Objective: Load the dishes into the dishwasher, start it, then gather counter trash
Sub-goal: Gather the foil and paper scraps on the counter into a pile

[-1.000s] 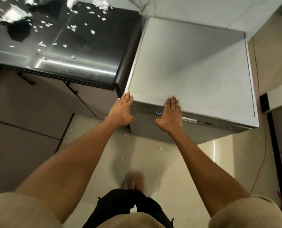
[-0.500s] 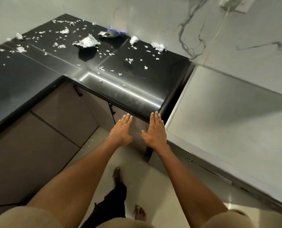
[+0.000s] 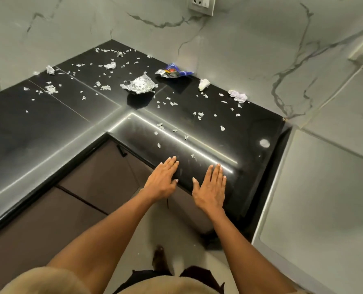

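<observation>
Trash litters the black L-shaped counter: a crumpled foil ball, a blue snack wrapper, a white paper wad, a pale crumpled piece and several small scraps. My left hand and my right hand hover flat, fingers straight, over the counter's near edge, holding nothing. The grey dishwasher top sits to the right of the counter, its front out of view.
Brown cabinet doors run under the counter. Marble-pattern walls close the corner, with a socket high up. My feet stand on the pale floor tiles below.
I turned left from the dishwasher to the counter. Both hands left the dishwasher's front edge and now reach over the counter's near edge, still flat and empty.
</observation>
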Demonstrator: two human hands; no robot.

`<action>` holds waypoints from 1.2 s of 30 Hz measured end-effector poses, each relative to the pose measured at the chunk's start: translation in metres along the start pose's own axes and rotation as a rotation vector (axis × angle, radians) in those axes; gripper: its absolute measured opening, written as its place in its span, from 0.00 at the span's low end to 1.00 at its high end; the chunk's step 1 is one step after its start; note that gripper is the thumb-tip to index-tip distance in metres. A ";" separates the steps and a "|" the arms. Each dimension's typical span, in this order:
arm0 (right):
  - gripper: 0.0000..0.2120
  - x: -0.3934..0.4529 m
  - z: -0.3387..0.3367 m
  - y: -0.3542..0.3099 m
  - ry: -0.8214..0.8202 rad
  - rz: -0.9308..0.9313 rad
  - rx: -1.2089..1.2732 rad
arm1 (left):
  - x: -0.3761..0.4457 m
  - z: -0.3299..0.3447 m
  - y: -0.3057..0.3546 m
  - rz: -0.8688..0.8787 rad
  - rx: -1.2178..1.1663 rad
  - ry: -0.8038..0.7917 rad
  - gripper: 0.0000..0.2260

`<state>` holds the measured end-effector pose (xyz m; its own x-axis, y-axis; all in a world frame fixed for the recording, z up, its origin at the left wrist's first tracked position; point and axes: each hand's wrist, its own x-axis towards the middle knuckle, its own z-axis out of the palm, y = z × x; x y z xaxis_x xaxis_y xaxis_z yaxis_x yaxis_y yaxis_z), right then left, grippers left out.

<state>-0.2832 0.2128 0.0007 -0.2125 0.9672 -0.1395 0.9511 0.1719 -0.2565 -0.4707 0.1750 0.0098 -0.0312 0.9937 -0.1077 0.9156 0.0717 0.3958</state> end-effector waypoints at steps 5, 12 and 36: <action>0.42 0.033 0.006 -0.020 0.012 0.000 -0.051 | 0.034 -0.018 -0.046 0.008 0.033 0.019 0.29; 0.42 0.109 0.014 -0.063 0.059 -0.046 -0.035 | 0.090 -0.025 -0.069 0.075 -0.029 0.106 0.29; 0.43 0.262 -0.029 0.009 0.264 0.039 0.262 | 0.177 -0.023 -0.057 -0.294 -0.056 0.229 0.31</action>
<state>-0.3236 0.4730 -0.0104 -0.0794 0.9929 0.0884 0.8607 0.1130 -0.4964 -0.5381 0.3485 -0.0104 -0.3840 0.9231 -0.0199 0.8310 0.3549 0.4283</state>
